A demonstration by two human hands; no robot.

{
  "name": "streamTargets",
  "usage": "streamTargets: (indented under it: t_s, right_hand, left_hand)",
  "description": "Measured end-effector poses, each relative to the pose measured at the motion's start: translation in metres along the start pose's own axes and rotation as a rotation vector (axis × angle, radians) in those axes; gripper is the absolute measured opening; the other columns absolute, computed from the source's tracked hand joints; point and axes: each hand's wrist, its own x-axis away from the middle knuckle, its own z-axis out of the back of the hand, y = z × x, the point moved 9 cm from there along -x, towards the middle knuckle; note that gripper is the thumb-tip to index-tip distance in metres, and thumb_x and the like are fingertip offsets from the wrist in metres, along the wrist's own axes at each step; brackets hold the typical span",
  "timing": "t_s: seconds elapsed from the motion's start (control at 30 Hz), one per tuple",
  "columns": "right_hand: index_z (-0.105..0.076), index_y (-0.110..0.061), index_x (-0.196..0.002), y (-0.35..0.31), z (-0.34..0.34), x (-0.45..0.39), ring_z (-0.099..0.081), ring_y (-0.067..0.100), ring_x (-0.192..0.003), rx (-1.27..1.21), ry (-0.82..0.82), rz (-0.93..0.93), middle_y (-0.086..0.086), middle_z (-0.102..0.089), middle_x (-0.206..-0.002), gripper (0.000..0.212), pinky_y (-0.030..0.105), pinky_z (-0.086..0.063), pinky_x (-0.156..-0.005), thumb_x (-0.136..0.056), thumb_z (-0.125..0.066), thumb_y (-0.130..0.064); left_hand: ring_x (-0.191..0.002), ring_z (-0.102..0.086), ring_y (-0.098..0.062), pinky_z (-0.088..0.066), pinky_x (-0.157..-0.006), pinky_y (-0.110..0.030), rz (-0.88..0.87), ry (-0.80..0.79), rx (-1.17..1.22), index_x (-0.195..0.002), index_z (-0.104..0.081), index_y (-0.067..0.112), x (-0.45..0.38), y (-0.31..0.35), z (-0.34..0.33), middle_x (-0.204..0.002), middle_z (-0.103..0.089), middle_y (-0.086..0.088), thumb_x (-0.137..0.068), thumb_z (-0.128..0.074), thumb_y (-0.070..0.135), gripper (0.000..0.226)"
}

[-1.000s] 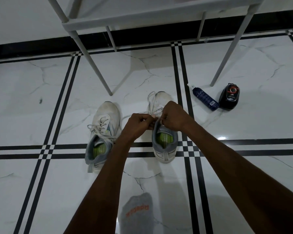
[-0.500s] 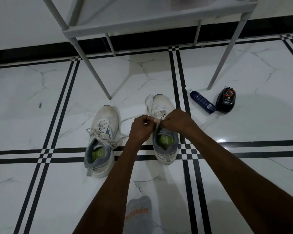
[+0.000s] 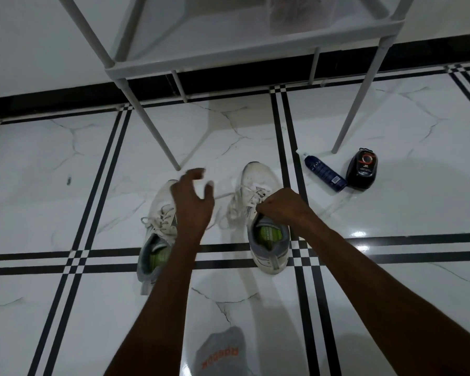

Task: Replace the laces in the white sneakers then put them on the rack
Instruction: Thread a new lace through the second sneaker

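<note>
I am pinching the lace at the tongue of the right sneaker (image 3: 258, 202) with my right hand (image 3: 281, 206); my left hand (image 3: 193, 204), fingers spread and empty, is hovering beside it, above the left sneaker (image 3: 160, 221). Best pulling slack evenly.

2 white sneakers sit side by side on the marble floor (image 3: 65, 185), toes toward 12 o'clock. The left hand (image 3: 192, 202) hovers with fingers spread over the left sneaker (image 3: 158, 229), holding nothing. The right hand (image 3: 280, 206) is curled at the tongue of the right sneaker (image 3: 261, 221), apparently pinching its lace. At 2 o'clock lie a blue bottle (image 3: 324, 172) and a black container (image 3: 362, 168). The rack (image 3: 201, 66) stands at 12 o'clock; a grey sock (image 3: 221, 354) shows at 6.
</note>
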Motion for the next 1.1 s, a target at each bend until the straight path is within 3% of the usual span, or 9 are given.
streamTargets:
  t_s: [0.07,0.17,0.3,0.37,0.43,0.53,0.63,0.9,1.1]
  right_hand:
    - [-0.067,-0.006,-0.083,-0.002,0.0,-0.001,-0.062,0.018,-0.082,0.018,-0.013,0.007,0.008,-0.063,-0.083,0.026,0.019,-0.039,-0.052,-0.084,-0.071,-0.033]
    - [-0.067,-0.007,-0.083,-0.003,-0.002,-0.002,-0.062,0.018,-0.081,0.008,-0.024,0.021,0.008,-0.065,-0.083,0.028,0.021,-0.039,-0.054,-0.082,-0.073,-0.034]
    - [-0.065,-0.006,-0.079,0.003,0.0,-0.002,-0.058,0.017,-0.074,-0.043,-0.024,-0.014,0.009,-0.062,-0.078,0.025,0.024,-0.041,-0.056,-0.082,-0.072,-0.029]
    - [-0.066,-0.003,-0.079,0.004,0.0,-0.001,-0.058,0.018,-0.075,-0.043,-0.028,-0.015,0.01,-0.061,-0.078,0.027,0.025,-0.042,-0.059,-0.084,-0.071,-0.029]
    - [-0.069,0.004,-0.085,0.001,-0.001,0.0,-0.059,0.02,-0.08,-0.027,-0.044,0.002,0.013,-0.062,-0.082,0.032,0.028,-0.044,-0.065,-0.087,-0.069,-0.028]
    - [-0.064,-0.005,-0.078,0.0,-0.001,-0.001,-0.06,0.018,-0.081,-0.003,-0.052,-0.005,0.007,-0.062,-0.08,0.028,0.022,-0.043,-0.057,-0.086,-0.069,-0.031]
    - [-0.064,-0.009,-0.09,-0.001,0.0,-0.001,-0.061,0.018,-0.084,0.012,-0.035,-0.004,0.005,-0.062,-0.085,0.031,0.02,-0.041,-0.054,-0.083,-0.075,-0.037]
    - [-0.073,0.006,-0.096,-0.001,0.001,0.002,-0.068,0.024,-0.095,0.008,-0.032,0.042,0.016,-0.073,-0.099,0.034,0.028,-0.05,-0.073,-0.089,-0.067,-0.027]
    - [-0.074,-0.004,-0.102,-0.002,0.0,0.001,-0.065,0.018,-0.09,0.022,-0.026,0.055,0.01,-0.073,-0.101,0.033,0.017,-0.042,-0.057,-0.088,-0.069,-0.033]
  left_hand:
    - [-0.104,-0.063,-0.01,-0.051,-0.094,-0.043,-0.056,-0.346,0.118,-0.108,-0.073,0.022,0.017,0.016,-0.047,-0.108,-0.069,0.007,-0.083,-0.076,0.04,0.031]
    - [-0.091,-0.067,-0.004,-0.053,-0.089,-0.038,0.001,-0.471,0.106,-0.089,-0.079,0.018,0.034,0.015,-0.071,-0.096,-0.074,0.006,-0.079,-0.085,0.032,0.018]
    - [-0.086,-0.068,-0.018,-0.053,-0.081,-0.039,0.111,-0.091,-0.009,-0.076,-0.071,0.02,0.02,0.003,-0.025,-0.087,-0.071,0.004,-0.082,-0.065,0.029,0.012]
    - [-0.097,-0.063,-0.029,-0.049,-0.085,-0.042,0.283,0.224,-0.184,-0.086,-0.067,0.018,0.012,-0.018,0.026,-0.097,-0.068,-0.006,-0.085,-0.057,0.025,0.012]
    - [-0.11,-0.055,-0.033,-0.042,-0.091,-0.043,0.359,0.296,-0.304,-0.105,-0.066,0.014,0.008,-0.029,0.051,-0.111,-0.065,-0.011,-0.087,-0.061,0.018,0.019]
    - [-0.109,-0.057,-0.023,-0.044,-0.096,-0.037,0.027,-0.005,-0.052,-0.117,-0.066,0.014,-0.001,0.0,0.009,-0.112,-0.068,-0.003,-0.084,-0.076,0.022,0.036]
    - [-0.096,-0.068,-0.015,-0.054,-0.089,-0.04,-0.073,-0.441,0.055,-0.094,-0.078,0.016,0.026,0.029,-0.056,-0.099,-0.074,0.001,-0.079,-0.083,0.033,0.023]
    - [-0.103,-0.057,-0.03,-0.042,-0.087,-0.045,0.217,0.089,-0.325,-0.087,-0.064,0.017,0.007,-0.011,0.014,-0.105,-0.064,-0.007,-0.092,-0.065,0.013,0.006]
    - [-0.097,-0.067,-0.015,-0.052,-0.088,-0.037,-0.057,-0.461,-0.032,-0.102,-0.073,0.021,0.029,0.023,-0.07,-0.099,-0.073,0.005,-0.087,-0.067,0.044,0.028]
